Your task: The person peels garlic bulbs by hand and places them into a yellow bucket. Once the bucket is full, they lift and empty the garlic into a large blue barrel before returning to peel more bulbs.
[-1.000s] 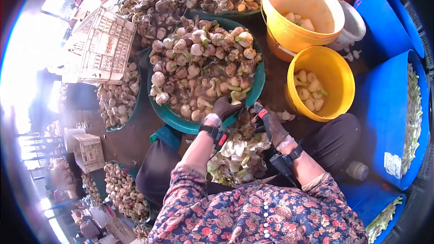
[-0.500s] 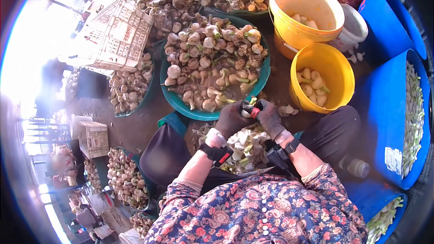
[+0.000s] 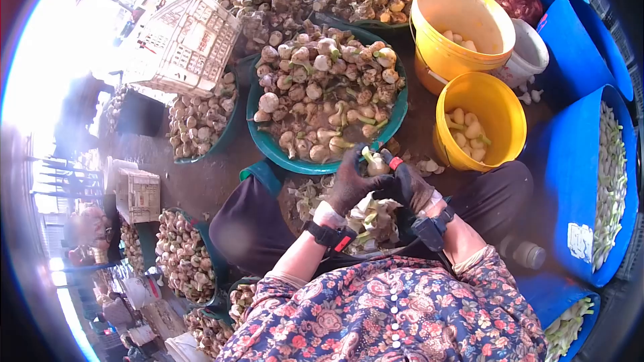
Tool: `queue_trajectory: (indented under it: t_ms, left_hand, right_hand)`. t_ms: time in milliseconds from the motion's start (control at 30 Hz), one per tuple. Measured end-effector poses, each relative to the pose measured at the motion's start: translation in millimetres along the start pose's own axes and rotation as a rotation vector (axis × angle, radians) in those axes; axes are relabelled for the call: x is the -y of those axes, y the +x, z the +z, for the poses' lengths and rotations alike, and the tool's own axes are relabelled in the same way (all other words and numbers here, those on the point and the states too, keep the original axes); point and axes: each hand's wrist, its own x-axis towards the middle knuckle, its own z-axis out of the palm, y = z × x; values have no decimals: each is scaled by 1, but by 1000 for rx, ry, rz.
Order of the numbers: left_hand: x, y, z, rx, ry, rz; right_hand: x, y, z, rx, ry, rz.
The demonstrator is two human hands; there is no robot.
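In front of my lap, my left hand [image 3: 354, 179] wears a dark glove and has its fingers curled round a pale garlic bulb [image 3: 376, 163] with a short green stem. My gloved right hand [image 3: 410, 186] is close against the bulb's right side. It grips a small tool with a red band [image 3: 396, 161], apparently a knife; its blade is hard to make out. Below both hands lies a heap of papery garlic skins [image 3: 376, 221]. Just beyond them stands a green tub [image 3: 282, 155] piled with soiled garlic bulbs [image 3: 315, 87].
A yellow bucket [image 3: 510, 114] with cleaned bulbs stands at right, a larger yellow bucket [image 3: 429, 40] behind it. Blue containers [image 3: 570, 161] line the right side. A pale plastic crate [image 3: 194, 40] and more garlic-filled tubs [image 3: 215, 147] are on the left.
My hands have opened out round the bulb, which now shows more fully. The red-banded tool has shifted right and tilted. The view has moved slightly.
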Motion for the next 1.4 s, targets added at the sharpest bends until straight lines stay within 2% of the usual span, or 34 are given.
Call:
queue_trajectory:
  t_ms: [67,100,200,233,333,400,433,533,567,600,667,700,733,800,833,933,967,1067,1100,1133,1200,1300,1333,1400]
  left_hand:
    - [4,1,-8,-200,505,346]
    - [8,0,-11,-95,518,325]
    - [22,-4,-22,207,554,252]
    - [22,-6,-19,120,549,319]
    - [37,-12,-8,53,-31,-98]
    - [46,-7,-19,76,-455,-477]
    - [30,-6,-24,25,-743,-671]
    - [37,-16,-24,72,-10,159]
    - [38,-19,-25,67,-82,-5]
    - [36,-21,-27,50,-156,-169]
    - [77,-19,-34,150,-157,-204]
    - [62,-17,-31,119,-336,-377]
    - [46,-16,-29,53,-515,-546]
    - [36,-15,-26,10,-678,-607]
    - [44,-15,-24,-5,-667,-580]
    - [41,-22,-29,-50,-540,-321]
    - [36,-25,-31,6,-512,-248]
    - [9,-34,-42,359,-266,-84]
    - [-3,-37,-45,496,-259,-62]
    - [-5,-39,-47,585,-37,51]
    - [10,-41,-53,825,231,-244]
    - [23,-27,-54,995,705,-331]
    - [38,-22,-62,1035,648,-247]
    - [58,-6,-64,872,921,-127]
  right_hand:
    - [0,10,-10,-190,-244,13]
    - [5,9,-11,-144,-265,34]
    - [-6,27,-25,-142,-661,-9]
    - [-5,25,-20,-204,-611,67]
    - [-4,20,-25,-53,-574,-74]
    - [7,3,-14,112,-503,-238]
    - [14,-4,-7,196,-467,-322]
    - [7,7,-11,243,-343,-398]
    - [1,15,-9,164,-476,-631]
    - [5,11,-4,44,-863,-827]
    - [18,-8,9,-247,-1647,-1175]
    - [16,-9,13,-176,-1642,-1211]
    - [11,-7,11,-153,-1587,-1154]
    - [0,5,5,-107,-1479,-1051]
    - [-3,11,4,-171,-1314,-1081]
    - [-3,10,-2,-173,-190,-280]
    - [-1,11,-2,-196,-61,-268]
    - [-19,41,-40,-242,124,-192]
    - [-12,37,-38,-364,261,-226]
    - [-7,40,-51,-325,277,-161]
    - [-1,36,-49,-335,421,-125]
    - [6,39,-54,-279,495,-23]
    - [11,34,-51,-312,488,-63]
    - [38,31,-43,-361,472,-147]
